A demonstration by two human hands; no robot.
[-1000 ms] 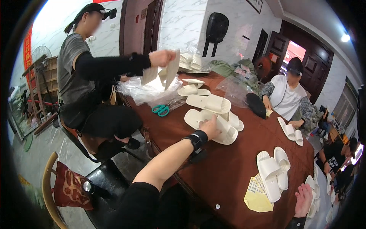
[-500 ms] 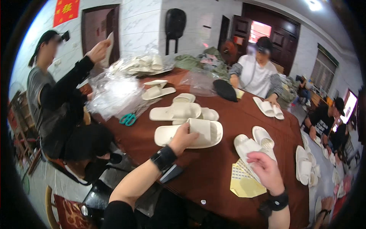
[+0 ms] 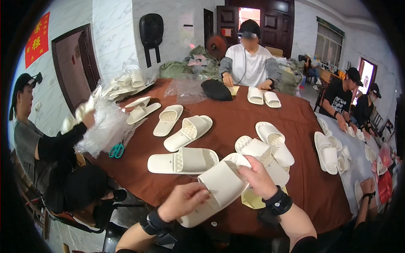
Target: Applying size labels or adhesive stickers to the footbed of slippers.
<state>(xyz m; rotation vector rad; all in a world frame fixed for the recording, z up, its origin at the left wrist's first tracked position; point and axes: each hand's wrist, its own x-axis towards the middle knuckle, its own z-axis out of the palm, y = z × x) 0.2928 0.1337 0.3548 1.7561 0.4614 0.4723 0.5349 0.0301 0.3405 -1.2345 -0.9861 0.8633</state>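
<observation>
Both hands are working one white open-toe slipper (image 3: 217, 192) right at the near edge of the surface (image 3: 236, 122), lifted just off the brown cloth. The left hand (image 3: 182, 201) is curling around the heel end from below, fingers partly closed on the sole; the right hand (image 3: 258, 176) is pinching the wide strap up top. It is looking light, soft and bendy, a thin foam sole that flexes, so gripping sole edge and strap together seems the sound hold. A yellowish card (image 3: 253, 199) is peeking out just under the right wrist. Beyond, another slipper (image 3: 182, 161) is lying flat, more pairs are scattered further on, green-handled scissors (image 3: 117, 150) are sitting by the plastic bags (image 3: 105, 124), and a seated person in white (image 3: 249, 63) is working at the far side.
</observation>
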